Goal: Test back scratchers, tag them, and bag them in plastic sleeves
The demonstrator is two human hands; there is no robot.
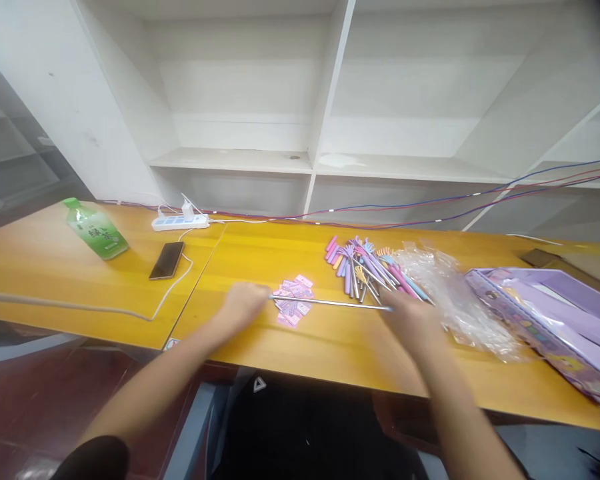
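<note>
A thin metal rod [330, 303], the drawn-out shaft of a telescopic back scratcher, stretches level between my two hands. My left hand [244, 304] is closed round its left end, and my right hand [414, 323] grips the other end, blurred by motion. Both ends are covered by my fingers. Under the rod's left part lies a loose heap of small pink and purple printed cards [291, 291]. Just behind my right hand is a pile of back scratchers [353, 267] with coloured handles and claw-shaped heads.
Crumpled clear plastic [440, 293] and a purple printed box [535, 313] lie on the right. At the left are a green bottle [97, 230], a phone [167, 260] with a white cable, and a power strip [180, 222]. White shelving [250, 160] and coloured wires [370, 208] run along the back.
</note>
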